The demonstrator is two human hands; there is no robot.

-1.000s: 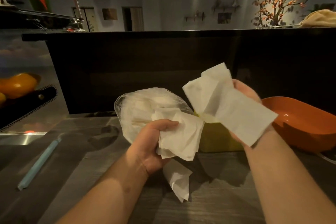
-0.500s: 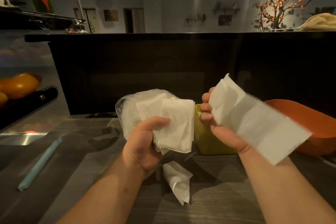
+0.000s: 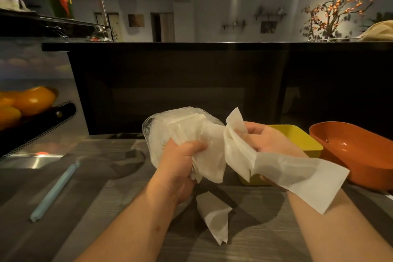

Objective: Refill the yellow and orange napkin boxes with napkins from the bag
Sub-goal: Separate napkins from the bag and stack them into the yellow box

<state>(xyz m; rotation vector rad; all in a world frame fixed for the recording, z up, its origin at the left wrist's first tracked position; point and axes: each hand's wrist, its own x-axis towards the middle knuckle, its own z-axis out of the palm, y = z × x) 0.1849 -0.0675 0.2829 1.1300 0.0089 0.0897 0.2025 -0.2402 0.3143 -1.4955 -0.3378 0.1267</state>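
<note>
Dimly lit table (image 3: 110,232) bears loose napkin (image 3: 214,222).

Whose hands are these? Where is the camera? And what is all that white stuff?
There is no machine here. The camera sits on a person's head and looks down, so you see their own two arms. The left hand grips a clear bag stuffed with white napkins. The right hand pinches one long napkin, unfolded. On the grey table stand a yellow box and an orange box; the orange one looks empty. A loose napkin lies close to the person, and a pale blue stick lies on the left.
</note>
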